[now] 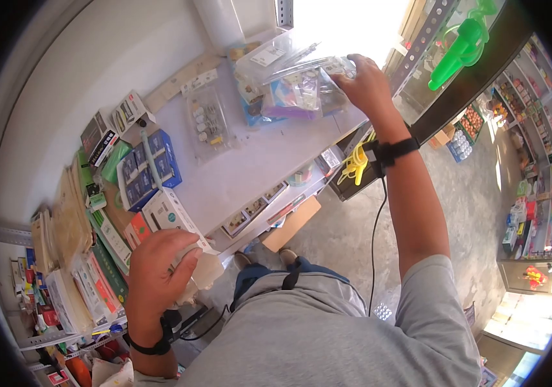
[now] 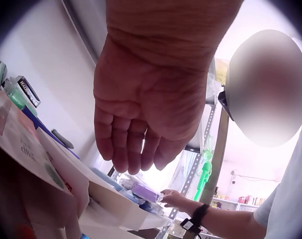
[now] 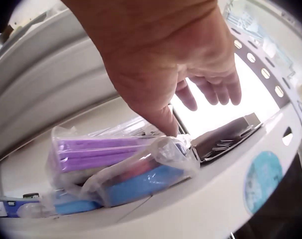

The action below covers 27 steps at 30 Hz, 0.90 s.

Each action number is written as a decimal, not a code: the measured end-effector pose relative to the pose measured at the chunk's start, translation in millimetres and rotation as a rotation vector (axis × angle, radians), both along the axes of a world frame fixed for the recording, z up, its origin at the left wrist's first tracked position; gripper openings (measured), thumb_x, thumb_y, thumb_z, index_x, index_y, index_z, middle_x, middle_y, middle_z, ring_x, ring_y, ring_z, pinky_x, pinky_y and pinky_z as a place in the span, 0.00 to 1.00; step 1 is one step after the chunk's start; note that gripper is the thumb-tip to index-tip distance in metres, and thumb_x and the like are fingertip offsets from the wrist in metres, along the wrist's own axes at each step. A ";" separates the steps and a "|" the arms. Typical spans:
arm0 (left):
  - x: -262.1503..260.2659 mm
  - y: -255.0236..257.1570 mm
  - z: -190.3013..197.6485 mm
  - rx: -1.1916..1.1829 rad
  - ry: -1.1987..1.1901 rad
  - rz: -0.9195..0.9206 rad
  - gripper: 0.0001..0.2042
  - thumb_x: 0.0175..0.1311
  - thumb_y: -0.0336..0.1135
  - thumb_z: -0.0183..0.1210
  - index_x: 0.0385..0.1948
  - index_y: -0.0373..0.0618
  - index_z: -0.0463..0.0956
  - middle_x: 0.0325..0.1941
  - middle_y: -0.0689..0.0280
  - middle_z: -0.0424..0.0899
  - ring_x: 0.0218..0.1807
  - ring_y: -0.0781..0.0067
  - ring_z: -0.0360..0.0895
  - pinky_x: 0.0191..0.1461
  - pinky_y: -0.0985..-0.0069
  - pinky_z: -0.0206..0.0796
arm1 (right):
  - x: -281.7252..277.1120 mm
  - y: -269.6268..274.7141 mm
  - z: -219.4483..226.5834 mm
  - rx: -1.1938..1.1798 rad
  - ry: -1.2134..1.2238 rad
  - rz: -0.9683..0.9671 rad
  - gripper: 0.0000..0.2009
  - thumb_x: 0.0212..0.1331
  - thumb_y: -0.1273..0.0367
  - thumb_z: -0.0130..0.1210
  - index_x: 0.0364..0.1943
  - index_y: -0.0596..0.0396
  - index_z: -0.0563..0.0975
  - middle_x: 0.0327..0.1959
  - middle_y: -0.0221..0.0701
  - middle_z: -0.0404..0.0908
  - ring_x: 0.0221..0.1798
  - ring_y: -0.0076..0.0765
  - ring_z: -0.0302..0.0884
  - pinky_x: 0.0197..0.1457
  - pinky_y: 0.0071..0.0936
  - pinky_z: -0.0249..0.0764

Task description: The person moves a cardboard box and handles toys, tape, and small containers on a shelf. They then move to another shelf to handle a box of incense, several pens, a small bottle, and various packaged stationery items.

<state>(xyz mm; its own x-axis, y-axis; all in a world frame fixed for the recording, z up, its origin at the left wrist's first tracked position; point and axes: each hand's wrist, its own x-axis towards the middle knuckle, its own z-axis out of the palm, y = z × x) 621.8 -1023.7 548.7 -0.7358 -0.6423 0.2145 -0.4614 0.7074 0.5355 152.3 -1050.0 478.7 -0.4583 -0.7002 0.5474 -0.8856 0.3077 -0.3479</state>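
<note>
My right hand (image 1: 365,84) reaches over a pile of clear plastic bags (image 1: 295,97) at the far end of the shelf. In the right wrist view, its thumb comes down to the top of the bags, close to a bag with a blue item (image 3: 146,186) and one of purple packs (image 3: 101,152). The other fingers extend loosely, gripping nothing. My left hand (image 1: 160,264) hovers by a white box (image 1: 169,213) at the near end. Its palm (image 2: 146,94) is bare, with the fingers nearly straight. Below it shows a crumpled translucent wrapping (image 1: 208,271).
A bag of small metal parts (image 1: 208,119) lies mid-shelf. Blue boxes (image 1: 150,169) and upright packets (image 1: 101,284) line the left side. Green plastic clips (image 1: 460,51) hang from the perforated post, and a yellow one (image 1: 353,164) hangs below the shelf edge.
</note>
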 end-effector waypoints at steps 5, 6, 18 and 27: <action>9.9 0.1 -3.2 -0.028 -0.017 -0.004 0.10 0.58 0.27 0.65 0.42 0.39 0.84 0.42 0.55 0.86 0.43 0.55 0.84 0.48 0.66 0.75 | -12.2 -16.8 11.0 0.236 -0.197 0.025 0.34 0.56 0.53 0.66 0.61 0.65 0.75 0.58 0.54 0.81 0.63 0.56 0.78 0.67 0.40 0.73; 13.2 0.6 -4.1 -0.025 -0.022 0.008 0.10 0.58 0.27 0.65 0.42 0.39 0.84 0.42 0.55 0.86 0.43 0.55 0.84 0.48 0.66 0.75 | -12.8 -15.8 13.0 0.263 -0.212 0.026 0.34 0.56 0.53 0.66 0.61 0.65 0.75 0.58 0.54 0.81 0.64 0.56 0.78 0.67 0.40 0.73; 22.4 8.5 -2.5 -0.028 -0.004 0.042 0.10 0.57 0.29 0.67 0.40 0.40 0.84 0.41 0.55 0.87 0.43 0.53 0.85 0.49 0.64 0.76 | -23.4 -43.2 33.1 -0.111 -0.554 -0.001 0.21 0.62 0.62 0.47 0.51 0.63 0.81 0.45 0.50 0.85 0.49 0.50 0.84 0.55 0.36 0.78; 34.8 14.0 -4.7 -0.017 -0.020 0.080 0.10 0.58 0.29 0.67 0.40 0.40 0.84 0.41 0.56 0.87 0.44 0.54 0.85 0.48 0.64 0.76 | -3.8 -65.2 59.5 0.111 -0.738 0.031 0.36 0.51 0.39 0.67 0.42 0.64 0.82 0.31 0.35 0.81 0.29 0.29 0.82 0.30 0.26 0.77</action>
